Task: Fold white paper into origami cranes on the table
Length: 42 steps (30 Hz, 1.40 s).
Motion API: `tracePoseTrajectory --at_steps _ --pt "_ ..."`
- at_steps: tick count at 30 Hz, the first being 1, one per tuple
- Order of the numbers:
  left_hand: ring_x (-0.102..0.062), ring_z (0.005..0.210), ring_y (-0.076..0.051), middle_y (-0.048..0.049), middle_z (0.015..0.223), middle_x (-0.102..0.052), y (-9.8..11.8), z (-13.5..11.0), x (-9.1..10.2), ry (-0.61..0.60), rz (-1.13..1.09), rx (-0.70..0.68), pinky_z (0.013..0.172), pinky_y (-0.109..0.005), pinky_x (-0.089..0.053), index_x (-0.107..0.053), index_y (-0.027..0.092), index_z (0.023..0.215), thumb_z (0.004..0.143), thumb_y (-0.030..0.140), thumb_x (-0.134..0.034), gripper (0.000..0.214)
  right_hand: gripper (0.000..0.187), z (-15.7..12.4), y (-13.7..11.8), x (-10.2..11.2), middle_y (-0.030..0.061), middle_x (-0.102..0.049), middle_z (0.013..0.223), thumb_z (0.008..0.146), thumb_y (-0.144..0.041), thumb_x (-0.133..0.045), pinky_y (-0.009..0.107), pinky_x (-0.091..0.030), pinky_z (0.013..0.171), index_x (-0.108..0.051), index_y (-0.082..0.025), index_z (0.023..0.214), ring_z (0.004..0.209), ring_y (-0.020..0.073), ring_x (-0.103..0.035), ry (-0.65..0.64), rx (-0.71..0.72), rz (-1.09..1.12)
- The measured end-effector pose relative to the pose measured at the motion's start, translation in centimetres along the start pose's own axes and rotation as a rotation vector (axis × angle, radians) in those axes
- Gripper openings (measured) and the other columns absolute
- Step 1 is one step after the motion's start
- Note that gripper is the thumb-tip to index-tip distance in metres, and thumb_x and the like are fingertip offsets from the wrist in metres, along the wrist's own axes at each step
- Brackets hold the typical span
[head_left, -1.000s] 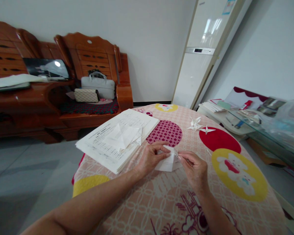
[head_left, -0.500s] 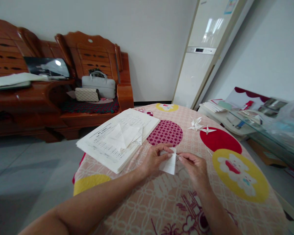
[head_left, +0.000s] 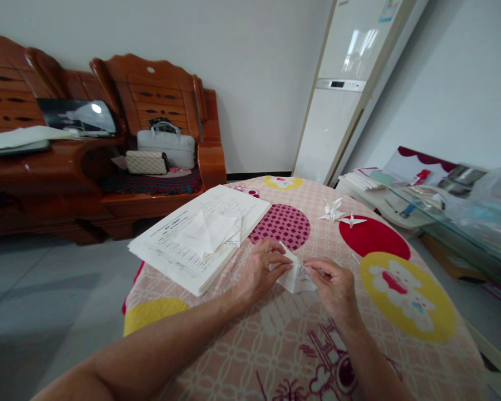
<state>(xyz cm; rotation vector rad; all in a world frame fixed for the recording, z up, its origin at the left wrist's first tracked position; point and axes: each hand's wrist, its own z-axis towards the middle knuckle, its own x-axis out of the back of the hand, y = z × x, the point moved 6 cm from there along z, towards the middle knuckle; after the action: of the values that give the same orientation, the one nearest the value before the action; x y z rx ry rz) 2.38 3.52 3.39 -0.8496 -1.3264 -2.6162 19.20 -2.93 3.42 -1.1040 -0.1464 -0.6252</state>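
Observation:
Between my two hands is a small folded piece of white paper (head_left: 294,279), partly spread, with some print showing on its right side. My left hand (head_left: 262,268) pinches its left upper part between thumb and fingers. At its right edge, my right hand (head_left: 333,281) grips it with thumb and forefinger. The fingertips hide part of the folds. Left of my hands lies a stack of printed sheets (head_left: 171,262), with a folded white paper (head_left: 207,234) on top. Beyond my right hand, folded paper cranes (head_left: 333,210) rest on the cloth, one crane (head_left: 352,221) over a red circle.
A patterned cloth covers the round table (head_left: 234,356). At the right stands a glass-topped shelf (head_left: 438,228) with papers, metal bowls and a plastic bag. Behind are a wooden chair (head_left: 211,161) with bags and a tall air conditioner (head_left: 329,111).
The folded paper has gone from a narrow, flat shape to a wider one, its right side now spread toward my right hand. Both hands still hold it.

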Motion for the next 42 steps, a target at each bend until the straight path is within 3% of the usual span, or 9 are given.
tracePoseTrajectory --at_steps 4,10,15,22,29,36,42 --pt "-0.056 0.092 -0.021 -0.0045 0.09 -0.067 0.9 0.3 0.4 -0.01 0.098 -0.049 0.087 -0.036 -0.04 -0.077 0.024 0.082 0.082 0.03 -0.068 0.01 0.013 0.0 -0.5 0.1 0.0048 -0.073 0.081 0.081 -0.019 -0.06 0.027 -0.053 0.064 -0.073 -0.021 0.08 0.073 0.0185 -0.067 -0.037 0.019 -0.039" --pt "-0.06 0.082 -0.017 -0.0042 0.084 -0.068 1.0 0.3 0.6 -0.056 -0.015 -0.009 0.077 -0.029 -0.044 -0.076 0.022 0.086 0.084 0.028 -0.065 0.013 0.013 -0.1 -0.8 0.2 0.007 -0.074 0.092 0.081 -0.02 -0.061 0.031 -0.056 0.073 -0.074 -0.022 0.084 0.085 0.0208 -0.068 -0.025 0.044 0.013" --pt "-0.061 0.078 -0.015 -0.0034 0.082 -0.067 1.0 0.7 0.9 -0.1 -0.115 0.008 0.07 -0.025 -0.045 -0.076 0.022 0.085 0.083 0.025 -0.066 0.011 0.01 0.0 -0.2 0.0 0.0089 -0.074 0.096 0.079 -0.022 -0.065 0.032 -0.056 0.073 -0.075 -0.021 0.08 0.093 0.0231 -0.069 -0.027 -0.039 0.121" --pt "-0.062 0.081 -0.016 -0.0035 0.086 -0.068 0.7 1.0 1.0 -0.191 -0.183 0.052 0.073 -0.025 -0.046 -0.078 0.024 0.081 0.078 0.025 -0.071 0.008 0.007 0.0 -0.3 -0.7 0.0093 -0.075 0.099 0.078 -0.022 -0.066 0.039 -0.052 0.089 -0.072 -0.02 0.076 0.101 0.0248 -0.067 -0.103 -0.079 0.242" --pt "-0.063 0.085 -0.017 -0.0036 0.088 -0.07 -0.3 1.3 0.4 -0.23 -0.141 0.016 0.076 -0.025 -0.047 -0.077 0.023 0.083 0.078 0.022 -0.071 0.008 0.008 -0.1 0.8 -1.4 0.0096 -0.074 0.099 0.08 -0.023 -0.064 0.038 -0.051 0.09 -0.072 -0.02 0.078 0.102 0.0242 -0.066 -0.097 -0.044 0.141" --pt "-0.061 0.087 -0.016 -0.0046 0.088 -0.067 0.5 1.2 0.0 -0.231 0.095 -0.153 0.075 -0.025 -0.046 -0.076 0.021 0.093 0.087 0.022 -0.06 0.017 0.013 0.0 2.4 -1.3 0.0121 -0.072 0.105 0.078 -0.027 -0.065 0.037 -0.053 0.087 -0.074 -0.019 0.083 0.104 0.0249 -0.066 -0.003 -0.102 0.087" --pt "-0.061 0.079 -0.013 -0.0029 0.083 -0.069 -0.8 1.5 -0.4 -0.275 0.0 -0.05 0.071 -0.022 -0.044 -0.076 0.021 0.092 0.087 0.026 -0.062 0.016 0.023 -0.2 3.7 -0.9 0.0135 -0.072 0.107 0.072 -0.033 -0.069 0.034 -0.056 0.073 -0.073 -0.017 0.088 0.096 0.0272 -0.068 -0.013 -0.284 0.107"
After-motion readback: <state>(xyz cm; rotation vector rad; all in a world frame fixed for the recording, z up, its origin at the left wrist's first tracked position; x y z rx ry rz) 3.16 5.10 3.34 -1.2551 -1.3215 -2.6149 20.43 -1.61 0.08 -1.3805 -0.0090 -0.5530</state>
